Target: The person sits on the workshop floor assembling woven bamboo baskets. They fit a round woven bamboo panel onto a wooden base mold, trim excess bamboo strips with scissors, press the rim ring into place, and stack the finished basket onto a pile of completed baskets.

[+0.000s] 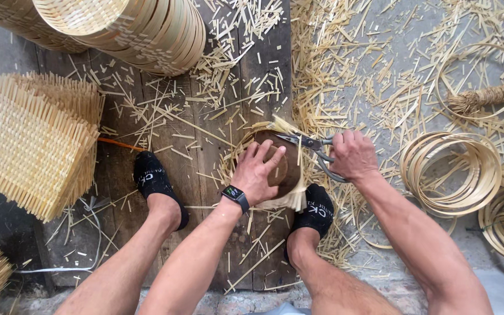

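Observation:
My left hand [258, 170], with a dark watch on the wrist, presses flat on a round brown mould [284, 172] that sits inside a woven bamboo piece [290, 198] whose strip ends stick out around it. My right hand [352, 154] grips metal shears [309, 144], their blades pointing left at the strip ends on the far rim of the mould. The work rests on wooden boards [205, 151] between my two feet in black socks [154, 178].
A stack of flat woven bamboo mats [30, 140] lies at left, nested woven baskets [141, 29] at top left. Coils of bamboo hoops [456, 172] lie at right, with a straw brush [485, 96] inside another hoop. Cut bamboo slivers [333, 70] litter the floor.

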Demonstrator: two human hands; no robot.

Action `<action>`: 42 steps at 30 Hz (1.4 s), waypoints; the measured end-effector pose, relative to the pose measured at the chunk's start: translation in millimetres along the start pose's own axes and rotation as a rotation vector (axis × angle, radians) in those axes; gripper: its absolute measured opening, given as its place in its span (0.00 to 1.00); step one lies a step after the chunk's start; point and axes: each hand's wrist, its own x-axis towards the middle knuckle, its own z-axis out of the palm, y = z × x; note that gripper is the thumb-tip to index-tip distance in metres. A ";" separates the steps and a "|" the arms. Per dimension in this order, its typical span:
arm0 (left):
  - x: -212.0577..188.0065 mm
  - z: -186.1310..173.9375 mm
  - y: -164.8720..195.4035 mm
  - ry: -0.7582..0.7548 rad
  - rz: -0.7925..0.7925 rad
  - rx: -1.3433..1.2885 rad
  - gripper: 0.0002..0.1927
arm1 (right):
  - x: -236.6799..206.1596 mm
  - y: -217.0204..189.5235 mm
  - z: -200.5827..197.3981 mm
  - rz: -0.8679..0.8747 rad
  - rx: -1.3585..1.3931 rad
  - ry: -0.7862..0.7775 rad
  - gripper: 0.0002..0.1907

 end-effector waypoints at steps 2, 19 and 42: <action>-0.2 -3.3 -7.7 0.002 0.082 0.038 0.49 | -1.9 7.3 -2.9 0.006 0.018 -0.079 0.07; -18.3 24.8 35.1 0.469 -0.358 -0.012 0.58 | -6.1 9.1 -5.6 0.021 0.214 0.101 0.27; -8.8 5.9 -0.6 0.188 -0.167 -0.089 0.56 | 6.9 -2.9 6.0 -0.008 0.094 -0.011 0.19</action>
